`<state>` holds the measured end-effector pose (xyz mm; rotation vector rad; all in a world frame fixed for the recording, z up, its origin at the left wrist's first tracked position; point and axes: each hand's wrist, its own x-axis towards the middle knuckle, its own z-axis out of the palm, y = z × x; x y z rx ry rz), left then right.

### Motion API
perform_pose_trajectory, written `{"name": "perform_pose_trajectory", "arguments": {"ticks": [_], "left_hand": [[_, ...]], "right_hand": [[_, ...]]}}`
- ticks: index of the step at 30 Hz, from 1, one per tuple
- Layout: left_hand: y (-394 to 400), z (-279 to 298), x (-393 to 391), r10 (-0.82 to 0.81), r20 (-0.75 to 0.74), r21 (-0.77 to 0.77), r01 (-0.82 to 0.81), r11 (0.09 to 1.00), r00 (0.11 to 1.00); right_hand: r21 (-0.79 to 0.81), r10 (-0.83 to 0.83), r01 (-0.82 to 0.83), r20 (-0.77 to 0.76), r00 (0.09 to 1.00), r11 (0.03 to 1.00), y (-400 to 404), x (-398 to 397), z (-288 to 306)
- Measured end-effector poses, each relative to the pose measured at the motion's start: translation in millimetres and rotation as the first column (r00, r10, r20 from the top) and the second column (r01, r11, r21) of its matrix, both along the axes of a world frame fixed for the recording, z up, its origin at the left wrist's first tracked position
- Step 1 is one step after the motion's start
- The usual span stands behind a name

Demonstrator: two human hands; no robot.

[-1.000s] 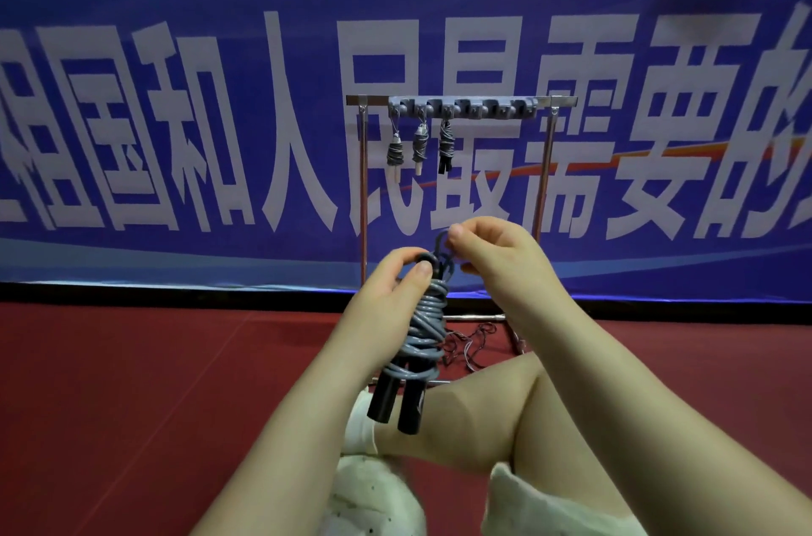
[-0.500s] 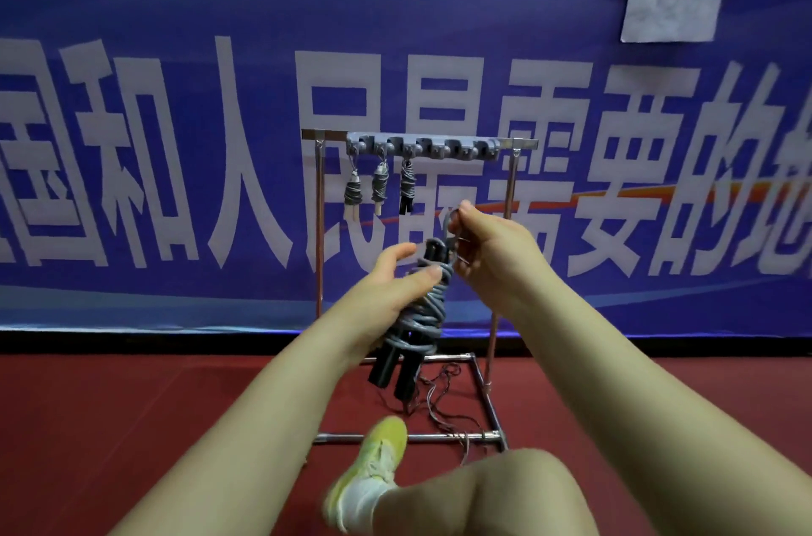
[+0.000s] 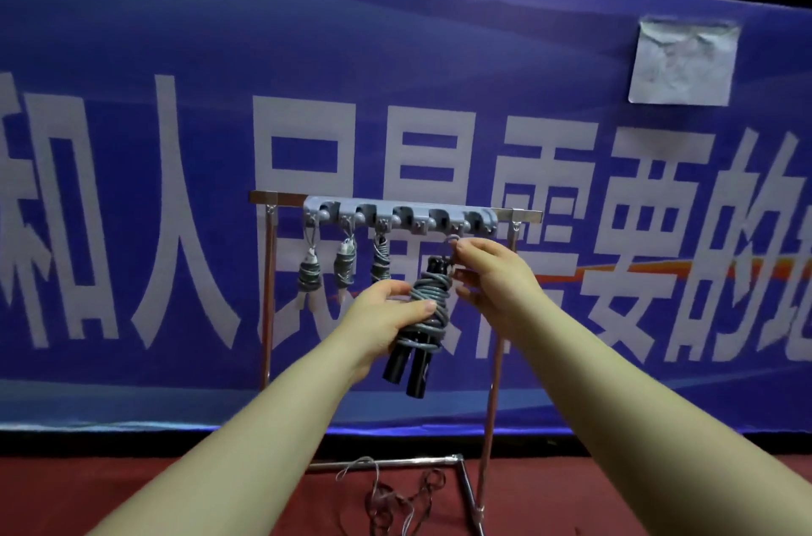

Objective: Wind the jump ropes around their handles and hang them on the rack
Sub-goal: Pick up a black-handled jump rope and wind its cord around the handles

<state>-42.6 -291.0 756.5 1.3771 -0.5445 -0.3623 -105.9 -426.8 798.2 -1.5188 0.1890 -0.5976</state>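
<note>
Blue banner (image 3: 132, 52) with large white characters fills the background above a red floor (image 3: 88, 491). Before it stands a metal rack (image 3: 269, 293) with a grey hook bar (image 3: 400, 215); three wound jump ropes (image 3: 343, 267) hang from its left hooks. A loose rope (image 3: 395, 500) lies tangled on the floor inside the rack's base. Just below the bar, the left hand (image 3: 386, 315) grips a wound grey rope bundle (image 3: 428, 302), fingers curled around its black handles (image 3: 406, 368). The right hand (image 3: 492, 276) pinches the bundle's top loop beneath the hooks.
</note>
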Motion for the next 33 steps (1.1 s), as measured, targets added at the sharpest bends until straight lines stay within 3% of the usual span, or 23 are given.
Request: {"name": "perform_pose_trajectory", "arguments": {"ticks": [3,10,16,19,23,27,31,33], "left_hand": [[-35.2,-5.0,55.6,0.02,0.03,0.012,-0.021,1.0,0.999],[-100.3,-31.2,164.2,0.114,0.04,-0.017,-0.114,0.993,0.993],[-137.1,-32.5,230.5,0.128,0.07,-0.039,-0.125,0.991,0.989],[-142.3,-36.6,246.1,0.108,0.07,-0.013,-0.107,0.994,0.992],[-142.9,-46.9,254.1,0.083,0.051,0.004,-0.083,0.997,0.995],[-143.1,-56.2,255.4,0.137,0.095,0.02,-0.14,0.99,0.986],[-142.8,-69.8,244.4,0.178,0.173,0.116,-0.199,0.973,0.969],[-141.4,-74.3,239.2,0.196,0.172,0.153,-0.222,0.963,0.966]], "right_hand": [[-0.095,-0.074,0.072,-0.019,0.997,0.993,-34.7,53.3,2.1],[-0.076,-0.145,0.136,-0.122,0.982,0.988,-92.6,183.7,-8.4],[-0.06,-0.172,0.168,-0.075,0.982,0.984,-120.2,256.6,-3.6],[-0.043,-0.194,0.19,-0.198,0.961,0.981,-122.8,276.7,-1.6],[0.15,-0.138,0.19,-0.304,0.943,0.97,-122.7,286.8,-6.1],[0.262,-0.081,0.139,-0.22,0.972,0.955,-123.2,290.8,-16.4],[0.172,-0.078,0.087,-0.059,0.995,0.981,-124.7,275.8,-38.1],[-0.108,-0.116,0.119,0.035,0.993,0.987,-126.7,262.5,-49.4]]}}
